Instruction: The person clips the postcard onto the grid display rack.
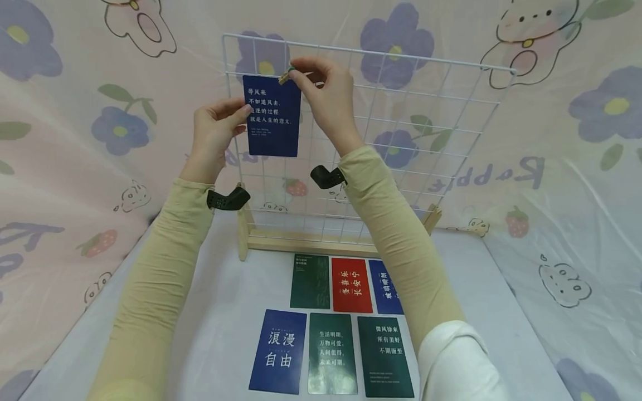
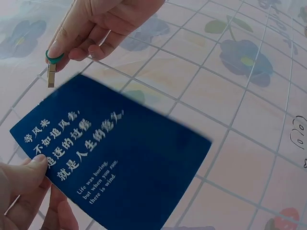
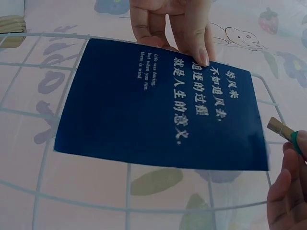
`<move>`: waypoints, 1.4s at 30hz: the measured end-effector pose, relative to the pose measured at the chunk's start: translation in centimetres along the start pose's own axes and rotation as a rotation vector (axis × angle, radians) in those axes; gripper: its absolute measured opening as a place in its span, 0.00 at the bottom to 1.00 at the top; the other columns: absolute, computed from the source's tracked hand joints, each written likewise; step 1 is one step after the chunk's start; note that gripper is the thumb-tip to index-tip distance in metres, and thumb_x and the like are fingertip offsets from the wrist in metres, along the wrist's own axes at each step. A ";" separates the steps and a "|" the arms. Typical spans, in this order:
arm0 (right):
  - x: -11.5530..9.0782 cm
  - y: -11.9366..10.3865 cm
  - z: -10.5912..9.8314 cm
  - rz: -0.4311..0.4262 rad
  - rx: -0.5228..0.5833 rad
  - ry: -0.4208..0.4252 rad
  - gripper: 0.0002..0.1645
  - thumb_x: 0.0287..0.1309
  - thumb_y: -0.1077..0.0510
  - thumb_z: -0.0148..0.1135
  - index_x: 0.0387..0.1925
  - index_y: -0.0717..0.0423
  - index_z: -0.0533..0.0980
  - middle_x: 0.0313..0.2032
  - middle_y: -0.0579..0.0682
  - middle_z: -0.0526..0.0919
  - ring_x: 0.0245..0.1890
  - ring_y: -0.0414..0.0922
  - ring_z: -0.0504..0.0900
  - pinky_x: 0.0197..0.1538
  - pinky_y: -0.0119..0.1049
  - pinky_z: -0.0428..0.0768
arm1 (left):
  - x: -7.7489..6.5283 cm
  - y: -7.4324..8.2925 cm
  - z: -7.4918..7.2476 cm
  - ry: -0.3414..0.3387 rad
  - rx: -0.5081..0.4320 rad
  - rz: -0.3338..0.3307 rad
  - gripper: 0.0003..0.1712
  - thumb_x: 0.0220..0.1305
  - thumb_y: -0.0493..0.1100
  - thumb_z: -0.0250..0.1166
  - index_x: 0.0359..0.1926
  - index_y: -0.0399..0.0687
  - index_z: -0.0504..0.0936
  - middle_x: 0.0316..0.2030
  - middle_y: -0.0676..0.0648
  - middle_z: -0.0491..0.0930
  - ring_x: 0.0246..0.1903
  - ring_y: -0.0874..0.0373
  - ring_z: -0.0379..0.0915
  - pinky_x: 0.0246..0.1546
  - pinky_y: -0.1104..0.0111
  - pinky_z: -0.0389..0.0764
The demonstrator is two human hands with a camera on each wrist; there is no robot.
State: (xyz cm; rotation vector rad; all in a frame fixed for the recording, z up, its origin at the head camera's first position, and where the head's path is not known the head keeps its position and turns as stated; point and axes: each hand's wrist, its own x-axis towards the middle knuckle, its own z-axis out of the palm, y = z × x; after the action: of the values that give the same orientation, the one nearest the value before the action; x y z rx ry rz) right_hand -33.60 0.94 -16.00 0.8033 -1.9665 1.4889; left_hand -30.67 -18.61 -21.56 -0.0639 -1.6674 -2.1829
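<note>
Navy-blue rectangular card [image 1: 273,133]: pinching its left edge in the left hand [image 1: 213,128], holding the long axis near upright; gripping a wooden clip [image 2: 51,76] in the right hand [image 1: 329,86] just above the card's top edge, in front of a white wire grid [image 1: 401,91].

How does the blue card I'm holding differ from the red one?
The held blue card is dark blue; the red card bright red. The held blue card is raised in the left hand's grip; the red card lies on the table. The held blue card carries several lines; the red card shows six large characters. Both are rectangular with pale characters.
</note>
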 end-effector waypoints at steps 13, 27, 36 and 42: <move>0.5 0.6 0.9 0.002 0.004 0.034 0.10 0.58 0.63 0.66 0.42 0.63 0.82 0.40 0.51 0.85 0.32 0.43 0.80 0.36 0.26 0.73 | 0.2 0.3 0.1 0.031 -0.034 -0.045 0.07 0.55 0.34 0.71 0.37 0.43 0.87 0.32 0.49 0.83 0.29 0.60 0.76 0.34 0.72 0.79; 0.7 0.0 1.2 -0.007 -0.066 0.070 0.09 0.58 0.61 0.66 0.40 0.60 0.83 0.37 0.47 0.86 0.23 0.41 0.73 0.31 0.27 0.71 | 0.3 0.4 0.4 0.050 -0.051 -0.041 0.08 0.55 0.33 0.70 0.38 0.40 0.86 0.34 0.47 0.83 0.31 0.59 0.77 0.32 0.72 0.81; 0.9 -0.2 1.4 -0.001 -0.096 0.076 0.08 0.58 0.60 0.66 0.38 0.59 0.84 0.36 0.46 0.86 0.21 0.41 0.71 0.28 0.27 0.70 | 0.3 0.2 0.8 0.066 -0.031 0.005 0.08 0.55 0.32 0.70 0.38 0.39 0.86 0.34 0.46 0.83 0.30 0.59 0.77 0.30 0.73 0.80; 1.1 -0.3 1.4 0.002 -0.151 0.077 0.07 0.58 0.59 0.66 0.37 0.58 0.85 0.36 0.45 0.86 0.20 0.39 0.70 0.27 0.27 0.67 | 0.2 0.3 0.9 0.080 -0.003 0.033 0.09 0.55 0.32 0.70 0.39 0.38 0.86 0.34 0.45 0.83 0.29 0.59 0.77 0.29 0.74 0.80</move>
State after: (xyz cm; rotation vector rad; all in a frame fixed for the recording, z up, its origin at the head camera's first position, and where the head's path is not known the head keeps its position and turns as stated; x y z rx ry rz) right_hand -34.21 -0.68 -15.29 0.6694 -1.9948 1.3337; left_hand -30.94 -17.88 -21.02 -0.0051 -1.6084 -2.1356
